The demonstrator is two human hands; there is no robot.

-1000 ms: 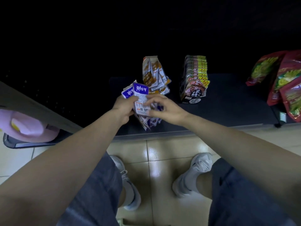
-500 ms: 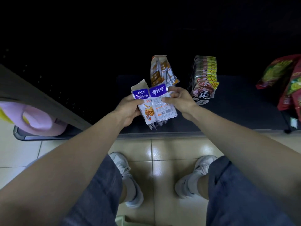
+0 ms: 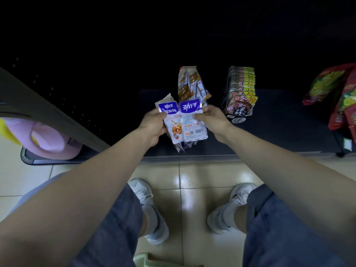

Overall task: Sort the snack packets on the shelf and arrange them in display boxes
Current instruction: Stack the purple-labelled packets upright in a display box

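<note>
Two purple-topped snack packets held side by side above the front of the dark shelf, more of the same kind fanned out behind and below them. Left hand: grip pinching the left packet at its edge, picture side up. Right hand: grip pinching the right packet at its edge, printed back with a barcode toward the camera. Just behind the bunch, orange-brown packets stand upright, leaning loosely; cannot tell if a box holds them. To their right, a display box with a tidy row of dark packets with yellow corners. Far right, red-and-yellow bags. Far left, a lilac object on a low ledge. Below, pale tiled floor and white shoes
</note>
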